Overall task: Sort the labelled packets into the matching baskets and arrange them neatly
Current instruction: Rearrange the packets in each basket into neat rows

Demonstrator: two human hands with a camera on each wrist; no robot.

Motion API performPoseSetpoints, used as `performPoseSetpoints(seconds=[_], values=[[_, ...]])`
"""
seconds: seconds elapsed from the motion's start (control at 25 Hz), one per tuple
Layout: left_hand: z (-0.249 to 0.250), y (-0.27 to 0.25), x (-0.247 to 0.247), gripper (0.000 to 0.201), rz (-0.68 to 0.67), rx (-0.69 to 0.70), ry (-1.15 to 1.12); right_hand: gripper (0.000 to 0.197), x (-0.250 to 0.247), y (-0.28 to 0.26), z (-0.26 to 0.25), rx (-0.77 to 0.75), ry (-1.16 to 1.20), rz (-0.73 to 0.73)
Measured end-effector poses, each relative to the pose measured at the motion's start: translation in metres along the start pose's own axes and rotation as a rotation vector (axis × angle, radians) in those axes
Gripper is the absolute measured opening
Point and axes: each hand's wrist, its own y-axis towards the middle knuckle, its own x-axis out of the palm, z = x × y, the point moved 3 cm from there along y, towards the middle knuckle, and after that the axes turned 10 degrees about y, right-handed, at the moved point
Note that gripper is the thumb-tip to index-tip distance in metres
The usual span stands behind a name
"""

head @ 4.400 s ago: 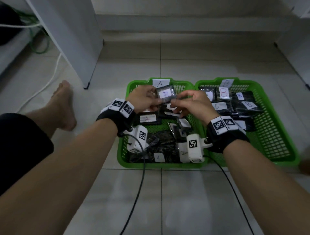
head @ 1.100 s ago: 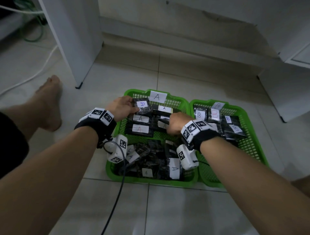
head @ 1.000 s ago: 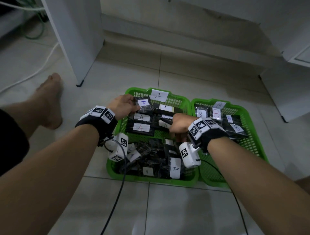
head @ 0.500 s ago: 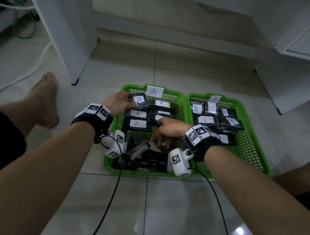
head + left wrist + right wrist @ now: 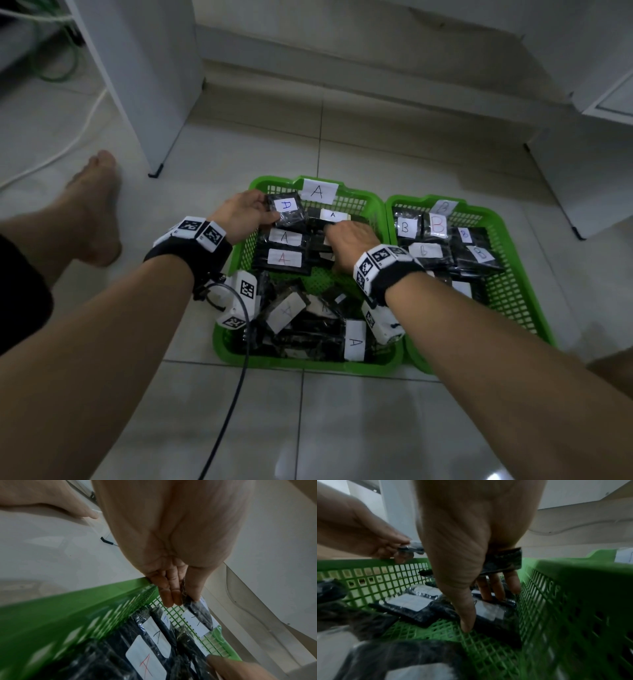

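Observation:
Two green baskets sit side by side on the tiled floor. Basket A (image 5: 308, 363) on the left carries an "A" sign (image 5: 320, 192); basket B (image 5: 507, 301) holds several B packets. My left hand (image 5: 245, 216) pinches a black packet with a blue A label (image 5: 291, 214) between thumb and fingers (image 5: 173, 588) over basket A's far-left corner. My right hand (image 5: 352, 238) hovers over the right-hand stack of A packets. Its thumb (image 5: 465, 615) touches the basket floor. A dark packet (image 5: 503, 559) lies clamped across the base of its fingers. Neat A packets (image 5: 284, 258) lie between the hands.
A loose heap of A packets (image 5: 308, 325) fills the near half of basket A. A bare foot (image 5: 99, 212) lies to the left, beside a white cabinet panel (image 5: 154, 102). A black cable (image 5: 233, 394) trails over the tiles. White furniture (image 5: 599, 154) stands at the right.
The right hand dipped from the stack into the loose heap and is back at the stack with a packet. The left hand has kept its A packet at the far-left corner.

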Motion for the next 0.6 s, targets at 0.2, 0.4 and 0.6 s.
performPoseSetpoints(seconds=[0.2, 0.4, 0.6], values=[[-0.004, 0.002, -0.001, 0.014, 0.011, -0.004, -0.007, 0.045, -0.009, -0.008, 0.001, -0.028, 0.15, 0.007], [-0.005, 0.003, -0.001, 0.014, 0.045, -0.011, -0.053, 0.046, -0.059, -0.009, 0.019, 0.04, 0.151, 0.061], [-0.005, 0.002, -0.001, 0.012, 0.054, -0.015, 0.018, 0.029, -0.042, -0.018, 0.005, 0.039, 0.001, -0.005]])
